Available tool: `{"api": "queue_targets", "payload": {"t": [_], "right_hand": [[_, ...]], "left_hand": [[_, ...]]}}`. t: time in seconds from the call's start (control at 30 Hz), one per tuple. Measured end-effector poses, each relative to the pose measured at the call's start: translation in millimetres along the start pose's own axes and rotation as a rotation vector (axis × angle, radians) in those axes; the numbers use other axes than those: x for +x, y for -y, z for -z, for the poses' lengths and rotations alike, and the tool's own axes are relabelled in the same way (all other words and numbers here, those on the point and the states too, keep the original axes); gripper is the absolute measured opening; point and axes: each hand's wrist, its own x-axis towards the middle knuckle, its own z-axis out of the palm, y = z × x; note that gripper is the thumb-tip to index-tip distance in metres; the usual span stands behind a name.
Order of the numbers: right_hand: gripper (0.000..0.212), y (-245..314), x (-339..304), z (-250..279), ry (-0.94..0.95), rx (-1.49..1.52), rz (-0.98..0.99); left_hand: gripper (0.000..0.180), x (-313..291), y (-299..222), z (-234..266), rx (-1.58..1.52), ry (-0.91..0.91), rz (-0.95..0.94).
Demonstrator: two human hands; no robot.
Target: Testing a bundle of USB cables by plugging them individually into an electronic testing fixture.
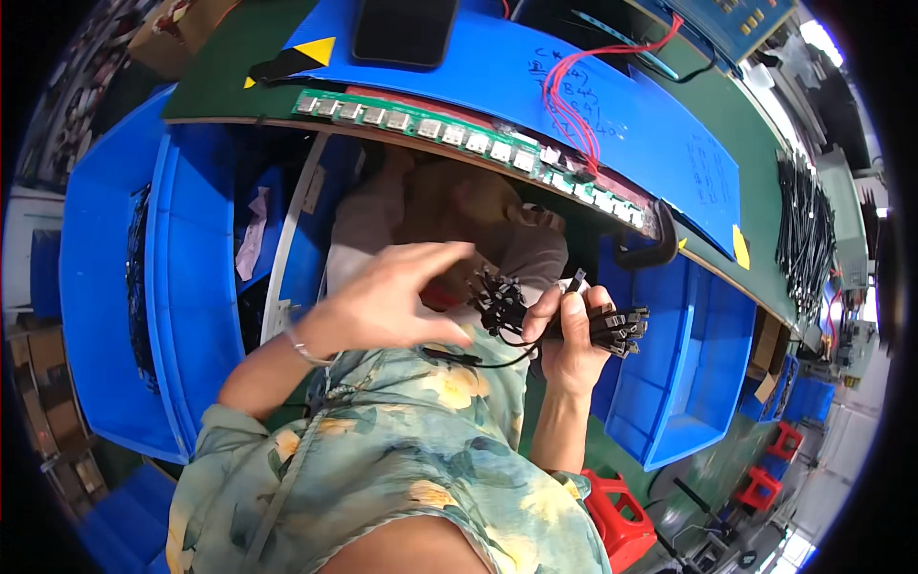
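Toward 4 o'clock, a person's right hand (572,362) is grasping a bundle of black cables (620,331), connectors jutting out. Toward 9 o'clock, the left hand (375,304) is curving beside it, released, thumb and fingers apart. At 12 o'clock, a circuit-board strip (428,128) is lining the green tabletop's (225,78) near edge.

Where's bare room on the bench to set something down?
Free: blue sheet between phone and red wires; green benchtop between cardboard box and sheet. Crowded: front edge, with connector boards and curved black piece; right end, with black cables.
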Motion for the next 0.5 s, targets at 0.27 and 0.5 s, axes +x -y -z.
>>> {"api": "queue_targets", "payload": {"t": [0.27, 0.5], "right_hand": [[0.006, 6, 5, -15, 0.118, -0.034, -0.063], [0.055, 13, 14, -15, 0.312, -0.059, 0.060]], "left_hand": [[0.026, 29, -28, -54, -0.395, 0.240, 0.074], [0.022, 20, -31, -52, -0.564, 0.046, 0.007]]}}
